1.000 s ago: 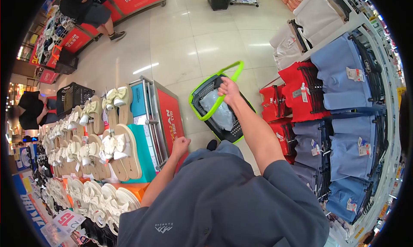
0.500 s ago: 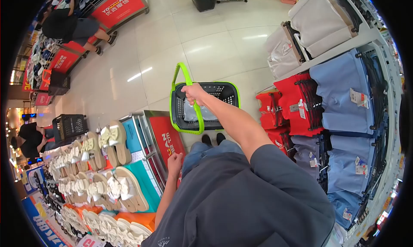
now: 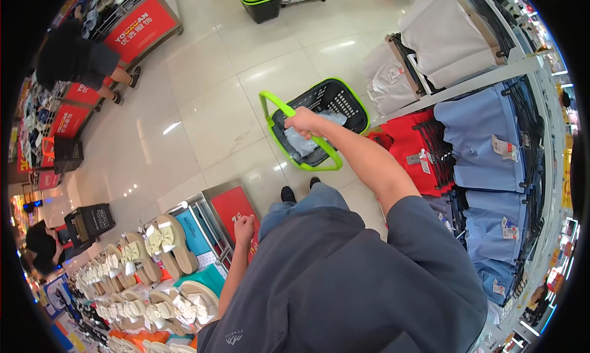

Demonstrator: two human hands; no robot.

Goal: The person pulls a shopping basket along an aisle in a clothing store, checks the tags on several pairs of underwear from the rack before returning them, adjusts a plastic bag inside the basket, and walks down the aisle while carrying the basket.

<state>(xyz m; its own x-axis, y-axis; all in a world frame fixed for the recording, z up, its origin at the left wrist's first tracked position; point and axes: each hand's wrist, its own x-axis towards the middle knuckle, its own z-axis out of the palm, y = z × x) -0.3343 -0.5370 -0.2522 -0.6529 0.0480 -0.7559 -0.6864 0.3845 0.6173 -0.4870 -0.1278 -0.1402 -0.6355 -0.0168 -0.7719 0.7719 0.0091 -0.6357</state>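
Observation:
My right hand (image 3: 303, 122) is wrapped around the bright green handle of a black shopping basket (image 3: 351, 104) with a green rim. The basket hangs in front of my legs, tilted to one side. Inside it lies a clear, pale bluish plastic package (image 3: 301, 145); its contents cannot be made out. My left hand (image 3: 244, 229) hangs low by my hip with its fingers curled in, and nothing shows in it. Close beside it is the red end panel (image 3: 230, 208) of a display stand.
Bow-topped slippers (image 3: 166, 245) fill the rack at lower left. Folded blue garments (image 3: 482, 138) and red garments (image 3: 409, 147) hang on the right rack. Another black-green basket (image 3: 261, 8) stands ahead on the tiled floor. A person (image 3: 77, 58) leans over a bin at upper left.
The basket has swung right and turned at an angle, with my right hand still on its handle. The racks have shifted in view as I step forward. My left hand stays low.

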